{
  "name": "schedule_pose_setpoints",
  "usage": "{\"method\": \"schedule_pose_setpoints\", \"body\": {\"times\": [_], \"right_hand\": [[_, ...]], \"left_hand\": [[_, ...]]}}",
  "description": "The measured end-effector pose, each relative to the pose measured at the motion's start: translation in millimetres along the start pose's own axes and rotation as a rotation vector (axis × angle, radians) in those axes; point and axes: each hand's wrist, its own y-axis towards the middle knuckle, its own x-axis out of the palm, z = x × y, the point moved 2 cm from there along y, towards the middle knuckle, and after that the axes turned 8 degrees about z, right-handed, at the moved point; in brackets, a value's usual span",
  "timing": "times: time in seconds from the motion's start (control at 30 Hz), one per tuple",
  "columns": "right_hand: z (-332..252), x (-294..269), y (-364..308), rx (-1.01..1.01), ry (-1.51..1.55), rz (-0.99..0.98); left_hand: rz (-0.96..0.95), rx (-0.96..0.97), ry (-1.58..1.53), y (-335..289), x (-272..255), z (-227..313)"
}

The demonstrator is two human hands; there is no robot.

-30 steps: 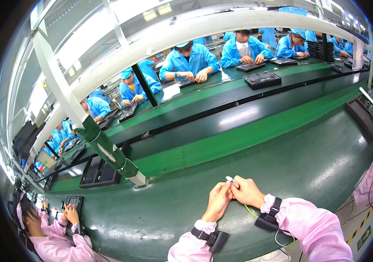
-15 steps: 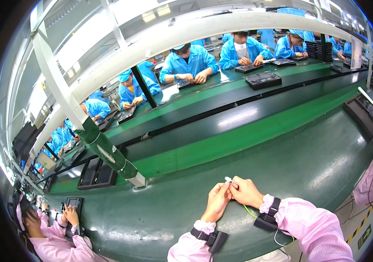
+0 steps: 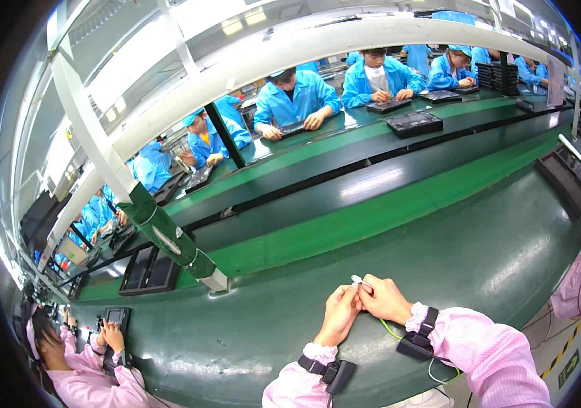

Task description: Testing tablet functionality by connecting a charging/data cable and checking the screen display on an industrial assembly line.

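Observation:
My left hand (image 3: pixel 337 314) and my right hand (image 3: pixel 387 300) meet above the green bench, fingertips pinched together. Between them sticks out a small white plug-like piece (image 3: pixel 357 279); its exact kind is too small to tell. Both hands are closed on it, the right fingers from the right side and the left thumb and fingers from below. A thin yellow-green wire (image 3: pixel 391 330) runs from under my right hand toward the black wrist device (image 3: pixel 415 345) on that arm. Another black device (image 3: pixel 336 375) is strapped to my left wrist.
A green bench (image 3: pixel 256 333) curves around me. Beyond it, a conveyor carries a black tray (image 3: pixel 414 124). A wrapped post (image 3: pixel 175 238) rises at left, near a dark tray (image 3: pixel 149 270). Co-workers in pink sit left and right; several in blue work opposite. Another tray (image 3: pixel 562 178) lies right.
My hands and the white piece stay almost still. Across the line, the black tray has shifted slightly right, and a blue-clad co-worker's hands have moved apart around a dark panel.

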Motion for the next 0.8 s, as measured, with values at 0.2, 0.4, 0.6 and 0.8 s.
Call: {"method": "schedule_pose_setpoints", "body": {"times": [0.2, 0.4, 0.6, 0.8], "right_hand": [[1.3, 1.0, 0.1, -0.037, -0.043, 0.023], [-2.1, -0.9, -0.5, -0.037, -0.03, 0.014], [-2.5, -1.2, -0.8, -0.008, -0.023, -0.012], [-4.9, -2.0, -1.1, -0.028, -0.034, -0.006]], "left_hand": [[0.005, 0.003, -0.004, 0.8, 0.6, 0.4], [-0.001, -0.001, 0.009, -0.4, 1.2, 0.8], [0.015, -0.004, 0.017, 0.1, 0.9, 0.2], [0.017, -0.006, 0.02, -0.3, 1.0, -0.4]]}}
